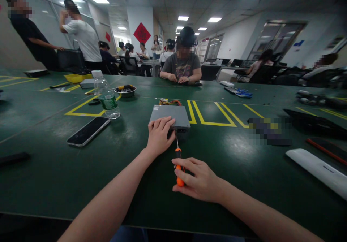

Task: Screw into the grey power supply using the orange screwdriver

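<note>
A grey metal computer power supply [173, 113] lies on the green table [114, 184], its bundle of coloured cables [170, 102] at the far side. My left hand [160, 135] rests on the near left part of its top, fingers stretched over the casing. In my right hand [196, 178] is an orange and black screwdriver [179, 168], held by its handle between thumb and fingers. The shaft points away from me, and its tip reaches the power supply's near face. Whether the tip sits in a screw is too small to tell.
Left of the power supply are a phone [89, 130], a clear water bottle [108, 99] and a metal bowl [125, 91] of dark items. A white long casing [317, 169] lies at the right. Across the table sits a person [182, 63] in a cap.
</note>
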The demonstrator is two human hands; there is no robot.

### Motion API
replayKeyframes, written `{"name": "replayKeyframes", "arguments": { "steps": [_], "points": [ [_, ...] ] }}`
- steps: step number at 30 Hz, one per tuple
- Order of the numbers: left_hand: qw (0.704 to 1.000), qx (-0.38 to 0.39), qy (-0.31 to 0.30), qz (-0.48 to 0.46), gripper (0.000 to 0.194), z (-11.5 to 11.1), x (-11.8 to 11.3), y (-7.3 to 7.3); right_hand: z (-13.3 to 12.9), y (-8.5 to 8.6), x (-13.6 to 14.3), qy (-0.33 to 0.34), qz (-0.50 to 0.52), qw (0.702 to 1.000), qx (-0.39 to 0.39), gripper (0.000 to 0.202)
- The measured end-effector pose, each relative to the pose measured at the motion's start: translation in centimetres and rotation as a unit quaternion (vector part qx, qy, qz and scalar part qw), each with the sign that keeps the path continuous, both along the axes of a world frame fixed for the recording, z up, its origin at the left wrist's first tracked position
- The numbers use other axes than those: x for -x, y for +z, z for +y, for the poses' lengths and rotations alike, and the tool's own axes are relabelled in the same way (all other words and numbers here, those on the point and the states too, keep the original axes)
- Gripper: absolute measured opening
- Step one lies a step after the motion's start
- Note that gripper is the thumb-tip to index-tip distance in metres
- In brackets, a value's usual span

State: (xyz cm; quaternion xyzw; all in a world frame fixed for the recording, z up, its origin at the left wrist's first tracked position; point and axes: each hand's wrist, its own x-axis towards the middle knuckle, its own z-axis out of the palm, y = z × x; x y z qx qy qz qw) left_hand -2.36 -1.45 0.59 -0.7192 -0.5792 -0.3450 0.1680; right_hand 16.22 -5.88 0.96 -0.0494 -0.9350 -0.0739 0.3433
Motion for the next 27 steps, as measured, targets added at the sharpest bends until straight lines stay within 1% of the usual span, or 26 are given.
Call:
{"name": "replayKeyframes", "arguments": {
  "steps": [3,6,11,14,18,22,24,27],
  "points": [
    [1.000,0.000,0.001,-0.001,0.035,0.00,0.02,-0.02,-0.05,0.21,-0.10,0.001,-0.033,0.999,0.010,0.027],
    [1.000,0.000,-0.001,-0.002,0.035,-0.02,0.03,0.01,-0.12,0.43,-0.16,-0.011,-0.060,0.998,-0.002,0.026],
    [1.000,0.000,-0.004,-0.009,0.035,-0.07,-0.01,0.09,-0.03,0.12,-0.09,-0.006,-0.010,1.000,-0.017,0.022],
    [1.000,0.003,-0.006,-0.013,0.035,-0.06,-0.03,0.10,0.05,-0.17,-0.05,0.004,0.003,1.000,-0.007,0.022],
    [1.000,0.003,-0.005,-0.015,0.036,0.00,-0.03,0.06,-0.02,-0.01,-0.07,0.000,-0.023,0.999,0.027,0.030],
    [1.000,0.002,-0.003,-0.011,0.035,0.04,-0.03,0.02,-0.15,0.31,-0.19,-0.012,-0.059,0.998,0.002,0.027],
    [1.000,0.002,-0.002,-0.008,0.034,0.03,-0.05,0.02,-0.12,0.18,-0.27,-0.012,-0.038,0.999,-0.012,0.026],
    [1.000,0.001,-0.002,-0.007,0.034,0.01,-0.07,0.04,0.05,-0.24,-0.35,-0.003,0.011,1.000,-0.010,0.024]
  ]
}}
